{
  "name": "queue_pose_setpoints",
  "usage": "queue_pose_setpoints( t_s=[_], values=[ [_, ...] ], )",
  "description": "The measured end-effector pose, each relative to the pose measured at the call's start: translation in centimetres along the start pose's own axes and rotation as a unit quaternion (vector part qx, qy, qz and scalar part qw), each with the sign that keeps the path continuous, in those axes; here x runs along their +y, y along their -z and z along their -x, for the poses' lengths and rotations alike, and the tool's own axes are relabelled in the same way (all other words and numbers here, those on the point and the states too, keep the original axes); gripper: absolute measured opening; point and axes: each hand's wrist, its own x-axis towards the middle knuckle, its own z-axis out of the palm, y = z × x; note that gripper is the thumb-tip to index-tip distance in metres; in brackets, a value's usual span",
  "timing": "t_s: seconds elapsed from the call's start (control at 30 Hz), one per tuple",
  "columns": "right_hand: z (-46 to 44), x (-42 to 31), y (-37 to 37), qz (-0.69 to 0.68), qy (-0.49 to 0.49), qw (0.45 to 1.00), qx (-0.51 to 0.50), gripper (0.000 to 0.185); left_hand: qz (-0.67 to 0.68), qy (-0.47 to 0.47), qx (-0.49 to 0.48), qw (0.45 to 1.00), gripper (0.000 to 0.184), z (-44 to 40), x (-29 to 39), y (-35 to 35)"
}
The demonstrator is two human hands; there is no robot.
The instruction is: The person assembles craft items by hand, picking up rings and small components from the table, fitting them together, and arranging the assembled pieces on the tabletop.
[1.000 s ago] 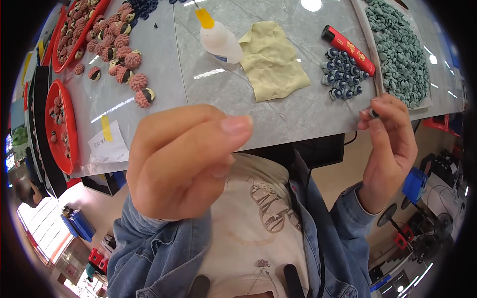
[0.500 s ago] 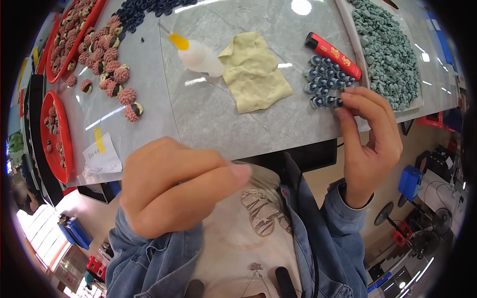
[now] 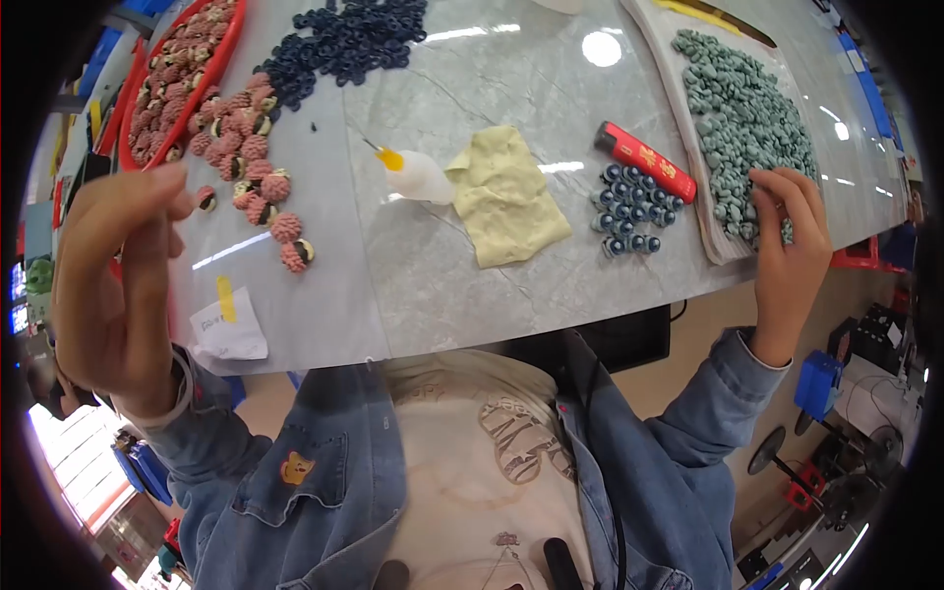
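Observation:
My left hand (image 3: 118,275) is raised at the left, near the pink beaded pieces; its fingers are bent and apart, and nothing shows in them. My right hand (image 3: 795,246) reaches over the green stone-like pieces (image 3: 742,108) in a white tray (image 3: 693,128). Its thumb and index fingertips meet there; what lies between them is hidden. Left of that tray, several small blue-and-white pieces (image 3: 637,211) stand in rows below a red tube with a black end (image 3: 649,162). Pink beaded pieces with cream-and-dark parts (image 3: 258,182) lie loose on the left.
A red tray (image 3: 231,49) holds more pink pieces. Dark blue rings (image 3: 344,44) are heaped at the back. A white bottle with a yellow-based needle tip (image 3: 421,179) lies beside a pale yellow cloth (image 3: 506,202). A paper note (image 3: 231,329) is at the front left.
My left hand has moved from in front of my chest to the far left. My right hand has left the blue-and-white pieces and moved right to the green ones. The view has shifted.

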Motion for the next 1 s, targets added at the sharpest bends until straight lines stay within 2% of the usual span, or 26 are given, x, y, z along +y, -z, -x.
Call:
queue_pose_setpoints(
  t_s=[0.1,0.2,0.23,0.27,0.33,0.4,0.47,0.6,0.73,0.9,1.0],
  values=[
    [0.1,0.2,0.1,0.010,0.023,1.000,0.009,0.014,-0.040,-0.010,-0.029,0.999,0.022,-1.8,-1.1,0.4],
    [0.4,-0.1,0.0,-0.081,-0.046,0.993,0.070,0.013,-0.006,0.028,-0.007,1.000,0.015,-3.2,-3.0,0.4],
    [0.5,-0.1,-0.1,-0.093,-0.042,0.992,0.072,0.013,0.012,0.050,-0.044,0.998,0.016,-3.9,-3.7,0.3],
    [0.7,0.0,-0.1,-0.160,-0.066,0.981,0.084,0.013,0.033,0.072,-0.080,0.994,0.017,-4.6,-4.5,0.0],
    [1.1,0.3,0.0,-0.286,-0.114,0.946,0.104,0.013,0.026,0.060,-0.114,0.991,0.016,-5.9,-5.9,-1.5],
    [1.2,0.0,0.2,-0.300,-0.107,0.941,0.111,0.014,0.029,0.048,-0.148,0.987,0.015,-6.9,-7.1,-3.1],
    [1.4,-0.2,0.3,-0.322,-0.099,0.933,0.124,0.016,-0.059,0.000,-0.201,0.978,0.013,-7.7,-7.6,-4.6],
    [2.2,0.0,0.9,-0.283,-0.104,0.946,0.117,0.016,-0.081,-0.075,-0.131,0.985,0.010,-8.4,-6.6,-7.1],
    [2.8,0.1,1.1,-0.273,-0.111,0.949,0.115,0.016,-0.095,-0.105,-0.130,0.981,0.011,-8.9,-6.3,-8.3],
    [3.3,0.0,1.4,-0.270,-0.135,0.945,0.126,0.015,-0.114,-0.113,-0.137,0.977,0.011,-8.7,-6.9,-8.9],
    [3.5,0.0,1.4,-0.258,-0.136,0.948,0.126,0.016,-0.062,-0.063,-0.141,0.986,0.012,-8.5,-7.2,-8.6]
  ],
)
